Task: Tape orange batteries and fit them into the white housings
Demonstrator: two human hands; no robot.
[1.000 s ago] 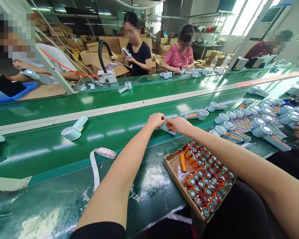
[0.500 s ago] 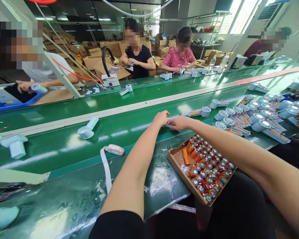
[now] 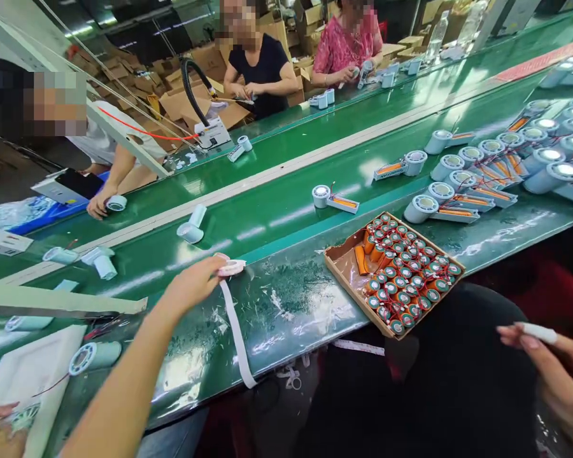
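1. Head view, surfaces first: I see a glossy green belt (image 3: 277,216) running across the frame, with a scuffed, scratched green bench edge (image 3: 286,305) nearest me. A shallow brown cardboard tray (image 3: 344,270) sits on that edge, packed with upright orange cylinders capped in teal and red (image 3: 405,273).
2. Head view, my left hand (image 3: 193,286): the fingertips pinch together on a small flat roll of white tape (image 3: 232,267) lying on the bench edge. The roll sits right at the fingertips, just beyond them toward the belt.
3. Head view, the tape itself: it is a thin pale disc, and a long white strip (image 3: 239,340) trails from it down over the bench edge, curling at its end.
4. Head view, my right hand (image 3: 561,372): it is low at the right over my dark lap, well apart from the roll, thumb and fingers closed on a short white slip (image 3: 537,332).
5. Head view, around them: a white fan unit (image 3: 334,198) with an orange cell lies on the belt beyond the tray, and many like it cluster at the right (image 3: 482,172).
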